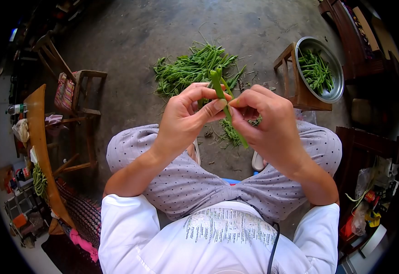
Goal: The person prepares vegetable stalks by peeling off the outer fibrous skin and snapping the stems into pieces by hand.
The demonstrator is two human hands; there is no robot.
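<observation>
Between my two hands is a green vegetable stem (217,84), slanting from upper left to lower right above my knees. My left hand (192,107) is closed on it, thumb and fingers pinching its middle. Just to the right, my right hand (265,114) pinches at the same stem with thumb and forefinger; whether it grips the stem or a thin strip of it is too small to tell. Beyond my hands, a pile of leafy green stems (186,68) lies on the floor. A smaller heap of green scraps (230,133) is on the floor below my hands.
At the right, a metal basin (339,86) with green stems sits on a wooden stool (295,96). A wooden chair (78,86) and a wooden table (44,150) are at the left. Dark wooden furniture (354,55) stands at the far right.
</observation>
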